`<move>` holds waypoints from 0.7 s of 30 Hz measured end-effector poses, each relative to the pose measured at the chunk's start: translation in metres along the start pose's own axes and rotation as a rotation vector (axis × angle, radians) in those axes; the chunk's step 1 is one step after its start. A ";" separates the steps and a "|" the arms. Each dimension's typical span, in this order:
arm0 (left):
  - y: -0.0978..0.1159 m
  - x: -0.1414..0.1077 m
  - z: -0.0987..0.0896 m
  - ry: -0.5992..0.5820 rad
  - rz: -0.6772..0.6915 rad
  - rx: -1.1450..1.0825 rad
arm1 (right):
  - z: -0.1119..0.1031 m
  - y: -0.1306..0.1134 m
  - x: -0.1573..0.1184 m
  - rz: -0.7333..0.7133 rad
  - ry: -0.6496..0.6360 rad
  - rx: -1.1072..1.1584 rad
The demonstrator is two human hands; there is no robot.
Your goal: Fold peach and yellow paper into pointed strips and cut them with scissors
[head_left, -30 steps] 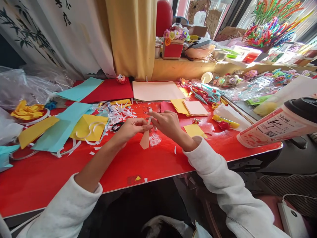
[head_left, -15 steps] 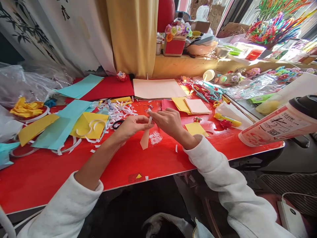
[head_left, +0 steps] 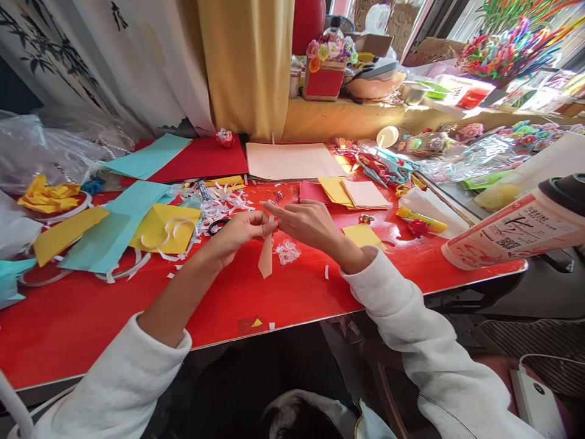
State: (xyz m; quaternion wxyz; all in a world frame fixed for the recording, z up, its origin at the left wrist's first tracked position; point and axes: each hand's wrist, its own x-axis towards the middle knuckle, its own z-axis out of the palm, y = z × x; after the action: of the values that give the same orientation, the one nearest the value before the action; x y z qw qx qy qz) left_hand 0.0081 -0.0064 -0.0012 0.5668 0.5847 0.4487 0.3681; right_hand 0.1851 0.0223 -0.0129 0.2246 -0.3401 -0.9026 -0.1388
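Observation:
My left hand [head_left: 242, 233] pinches a narrow folded strip of peach paper [head_left: 265, 261] between thumb and fingertips. Its wider, pointed lower end hangs below the fingers, just above the table. My right hand [head_left: 307, 223] meets the strip's upper end, its fingers bent and pressed against the paper; part of this grip is hidden behind the hand. Behind my left hand lie black-handled scissors [head_left: 218, 226], only partly visible. A small patch of white shreds [head_left: 287, 251] lies on the red table [head_left: 219, 311] just right of the strip.
Blue paper [head_left: 116, 228], yellow paper [head_left: 167, 228] and white paper shreds [head_left: 223, 204] spread over the left. Peach sheets [head_left: 292, 160] lie at the back, small paper squares [head_left: 364, 194] to the right. A tall cup [head_left: 512, 222] leans near the right edge, beyond a yellow glue tube [head_left: 421, 219].
Both hands have shifted slightly left with the peach strip. The right fingers now stretch further across its upper end, covering more of it.

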 end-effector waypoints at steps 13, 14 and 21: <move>0.010 -0.002 -0.009 0.051 0.051 -0.244 | 0.004 -0.016 0.006 0.245 -0.035 0.994; 0.010 -0.003 -0.009 0.058 0.058 -0.241 | 0.005 -0.014 0.006 0.255 -0.022 1.026; 0.011 -0.004 -0.011 0.042 0.104 -0.237 | 0.008 -0.009 0.007 0.232 0.021 1.005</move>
State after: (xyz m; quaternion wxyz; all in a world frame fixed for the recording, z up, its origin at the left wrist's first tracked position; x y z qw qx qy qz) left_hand -0.0020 -0.0057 0.0114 0.6024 0.5285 0.3829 0.4597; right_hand 0.1719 0.0229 -0.0171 0.3834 -0.2867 -0.8118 0.3344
